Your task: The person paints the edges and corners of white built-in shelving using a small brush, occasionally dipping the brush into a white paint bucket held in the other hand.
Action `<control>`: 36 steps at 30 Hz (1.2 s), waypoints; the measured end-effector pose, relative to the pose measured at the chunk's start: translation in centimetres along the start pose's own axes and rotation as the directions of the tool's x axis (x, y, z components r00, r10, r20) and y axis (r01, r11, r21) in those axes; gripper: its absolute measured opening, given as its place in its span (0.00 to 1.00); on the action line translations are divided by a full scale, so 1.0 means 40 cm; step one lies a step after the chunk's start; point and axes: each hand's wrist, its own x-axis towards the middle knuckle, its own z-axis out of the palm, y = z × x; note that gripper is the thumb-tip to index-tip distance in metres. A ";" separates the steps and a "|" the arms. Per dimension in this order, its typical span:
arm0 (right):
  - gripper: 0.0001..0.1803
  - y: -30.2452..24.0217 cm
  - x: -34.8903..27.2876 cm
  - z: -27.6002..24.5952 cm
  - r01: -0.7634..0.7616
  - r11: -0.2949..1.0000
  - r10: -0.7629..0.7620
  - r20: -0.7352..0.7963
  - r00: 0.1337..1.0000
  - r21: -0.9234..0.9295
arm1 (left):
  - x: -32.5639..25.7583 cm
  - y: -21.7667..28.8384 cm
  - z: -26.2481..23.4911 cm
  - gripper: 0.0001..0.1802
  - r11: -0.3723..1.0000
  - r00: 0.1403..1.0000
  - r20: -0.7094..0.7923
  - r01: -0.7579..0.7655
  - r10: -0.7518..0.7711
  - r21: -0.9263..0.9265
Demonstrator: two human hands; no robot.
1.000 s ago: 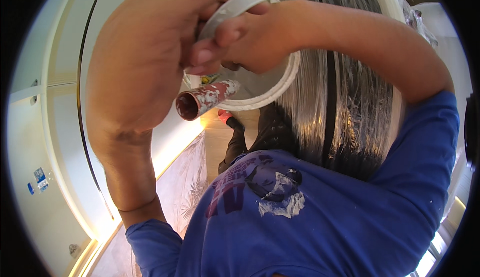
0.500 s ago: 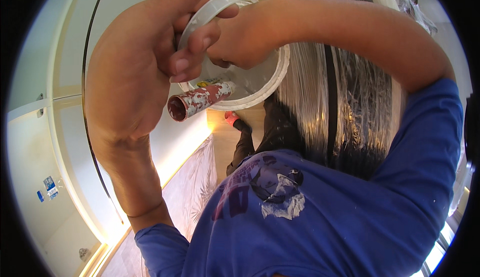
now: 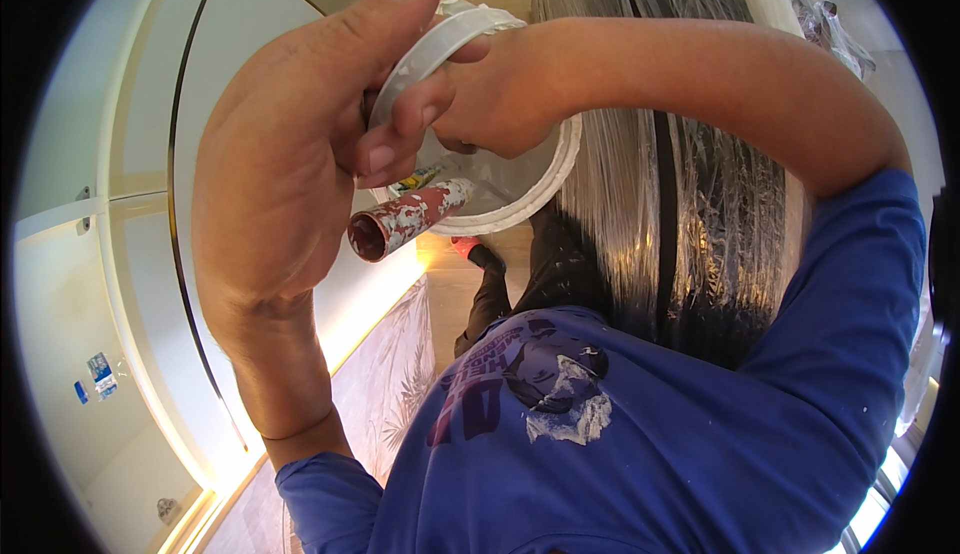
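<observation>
My left hand (image 3: pixel 290 154) is closed around a curved white plastic strip (image 3: pixel 432 46), which looks like the handle of the white bucket (image 3: pixel 545 189). The thumb points up and away, and the fingertips curl over the strip. My right hand (image 3: pixel 505 94) reaches across from the right over the bucket's opening, its fingers bent downward. What they grip, if anything, is hidden. A red round tool handle (image 3: pixel 412 216), smeared with white, sticks out over the near left rim, its hollow end toward me. The tool's other end is inside the bucket, out of sight.
Close on the right stands a large dark piece wrapped in clear plastic film (image 3: pixel 690 204). White panels (image 3: pixel 230 64) line the left side, with a glowing light strip (image 3: pixel 385 304) at their base. Below lies a wood-toned floor (image 3: pixel 450 304); my legs are beside the bucket.
Both hands, the bucket and the red handle have shifted slightly right and down in the view. My left hand keeps its grip on the white strip.
</observation>
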 end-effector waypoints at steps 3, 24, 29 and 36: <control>0.10 0.006 0.009 0.013 -0.016 1.000 0.017 -0.066 0.998 0.017 | 0.002 0.000 -0.003 0.33 0.996 0.999 -0.010 0.041 -0.042 -0.073; 0.08 -0.056 -0.015 -0.132 0.182 0.936 -0.049 -0.400 0.915 0.301 | -0.090 -0.092 -0.187 0.29 0.995 0.965 -0.255 0.033 -0.057 -0.097; 0.09 -0.046 -0.008 -0.128 0.139 0.935 0.004 -0.400 0.917 0.327 | -0.107 -0.118 -0.214 0.29 0.993 0.945 -0.323 0.000 -0.039 -0.117; 0.08 -0.050 -0.008 -0.138 0.134 0.945 0.006 -0.425 0.905 0.299 | -0.120 -0.151 -0.236 0.28 0.982 0.932 -0.358 -0.014 -0.057 -0.191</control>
